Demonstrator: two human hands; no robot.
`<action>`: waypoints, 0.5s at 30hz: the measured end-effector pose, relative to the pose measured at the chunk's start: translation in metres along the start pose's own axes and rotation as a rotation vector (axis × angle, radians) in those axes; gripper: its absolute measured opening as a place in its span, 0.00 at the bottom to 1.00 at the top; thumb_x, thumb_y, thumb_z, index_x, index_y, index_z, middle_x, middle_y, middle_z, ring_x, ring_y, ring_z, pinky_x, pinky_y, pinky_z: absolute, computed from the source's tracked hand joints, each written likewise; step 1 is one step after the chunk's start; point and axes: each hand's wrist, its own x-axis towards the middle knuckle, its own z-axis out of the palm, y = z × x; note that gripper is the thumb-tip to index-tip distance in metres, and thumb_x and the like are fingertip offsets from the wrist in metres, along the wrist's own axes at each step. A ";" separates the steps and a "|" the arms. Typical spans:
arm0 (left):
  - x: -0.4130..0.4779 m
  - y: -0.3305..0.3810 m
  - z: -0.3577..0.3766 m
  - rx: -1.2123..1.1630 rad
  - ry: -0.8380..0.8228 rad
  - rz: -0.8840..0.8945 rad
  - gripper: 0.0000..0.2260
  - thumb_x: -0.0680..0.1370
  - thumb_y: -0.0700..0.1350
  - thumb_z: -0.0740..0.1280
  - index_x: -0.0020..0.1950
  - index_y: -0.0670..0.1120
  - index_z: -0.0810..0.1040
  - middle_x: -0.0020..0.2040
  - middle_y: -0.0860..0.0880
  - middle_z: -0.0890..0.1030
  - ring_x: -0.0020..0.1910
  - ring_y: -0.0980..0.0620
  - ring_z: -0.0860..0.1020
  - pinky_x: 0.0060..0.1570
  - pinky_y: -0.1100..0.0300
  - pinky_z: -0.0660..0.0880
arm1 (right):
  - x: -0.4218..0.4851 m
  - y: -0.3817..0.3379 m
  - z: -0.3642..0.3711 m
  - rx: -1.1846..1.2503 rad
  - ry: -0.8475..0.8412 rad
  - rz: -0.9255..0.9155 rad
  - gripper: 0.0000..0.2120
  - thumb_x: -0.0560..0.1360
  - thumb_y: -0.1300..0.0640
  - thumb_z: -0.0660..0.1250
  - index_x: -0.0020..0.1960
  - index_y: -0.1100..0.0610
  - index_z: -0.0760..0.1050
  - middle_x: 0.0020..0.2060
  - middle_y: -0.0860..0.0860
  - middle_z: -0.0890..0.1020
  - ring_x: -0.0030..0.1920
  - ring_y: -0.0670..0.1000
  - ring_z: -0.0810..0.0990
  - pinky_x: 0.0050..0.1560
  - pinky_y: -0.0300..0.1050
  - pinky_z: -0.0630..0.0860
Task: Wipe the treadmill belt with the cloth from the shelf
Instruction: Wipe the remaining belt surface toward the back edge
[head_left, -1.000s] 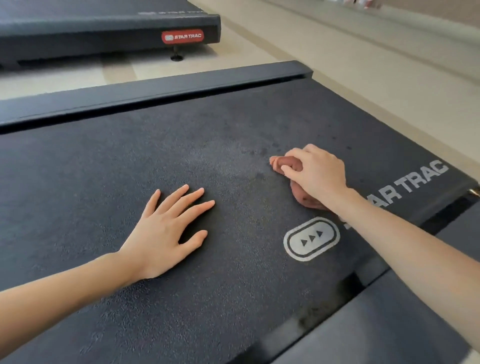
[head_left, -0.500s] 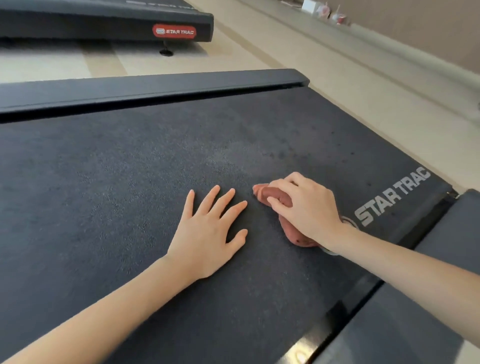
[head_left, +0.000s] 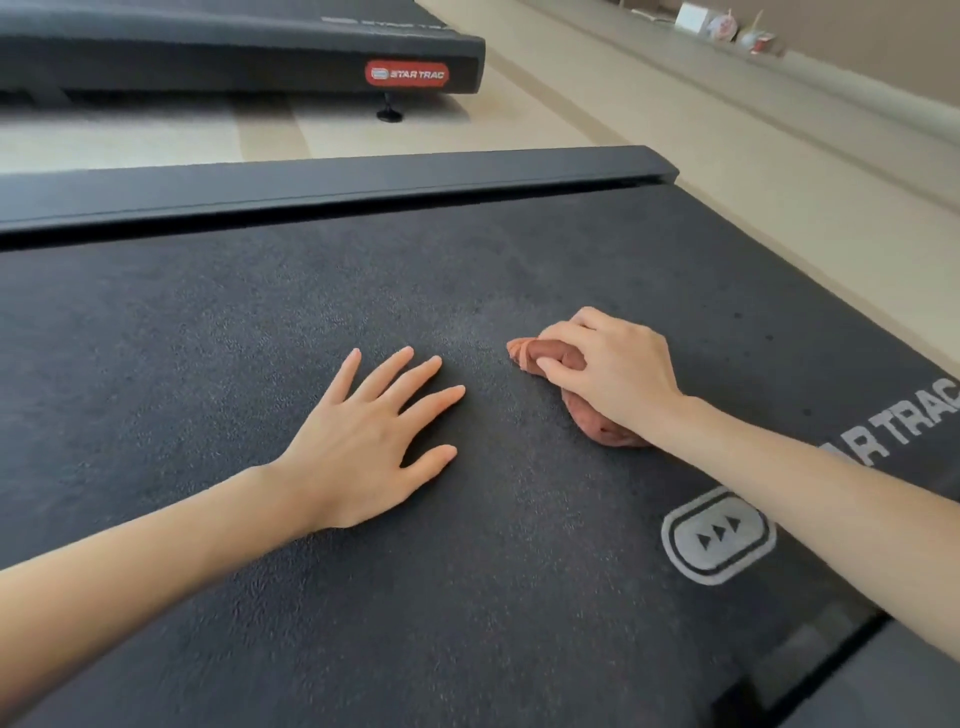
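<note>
Treadmill belt (head_left: 260, 338), dark and textured, fills the view, with a second treadmill (head_left: 234, 52) beyond it on the pale floor (head_left: 675, 130). The left hand (head_left: 363, 447) lies flat on the belt, fingers (head_left: 415, 374) straight and spread, holding nothing; near it the right hand (head_left: 613, 374) curls its fingers round a bunched reddish-brown cloth (head_left: 597, 426) resting on the belt.

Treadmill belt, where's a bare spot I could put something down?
The widest bare stretch of the belt lies between the far side rail and the left hand. More bare belt lies toward the camera, between that hand and the arrow logo. It is crowded mid-belt, where the right hand grips the cloth.
</note>
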 end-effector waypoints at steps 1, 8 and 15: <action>0.005 -0.004 -0.003 -0.017 -0.001 -0.033 0.31 0.76 0.66 0.42 0.75 0.56 0.62 0.76 0.50 0.61 0.76 0.47 0.55 0.72 0.40 0.50 | 0.018 0.002 0.005 0.000 -0.012 -0.002 0.11 0.77 0.43 0.62 0.57 0.42 0.77 0.51 0.44 0.78 0.51 0.49 0.78 0.41 0.41 0.65; 0.027 -0.009 0.002 -0.109 -0.023 -0.270 0.36 0.70 0.66 0.33 0.77 0.59 0.49 0.78 0.56 0.48 0.76 0.53 0.42 0.73 0.48 0.38 | 0.101 0.011 0.031 0.013 -0.032 0.101 0.12 0.77 0.44 0.61 0.58 0.44 0.77 0.53 0.49 0.78 0.53 0.55 0.79 0.43 0.43 0.67; 0.027 -0.012 0.011 -0.125 0.059 -0.264 0.35 0.71 0.67 0.37 0.76 0.58 0.55 0.78 0.55 0.54 0.77 0.53 0.47 0.74 0.48 0.41 | 0.034 -0.013 0.011 -0.009 -0.069 -0.149 0.21 0.76 0.34 0.56 0.61 0.44 0.73 0.55 0.46 0.76 0.53 0.51 0.77 0.42 0.44 0.68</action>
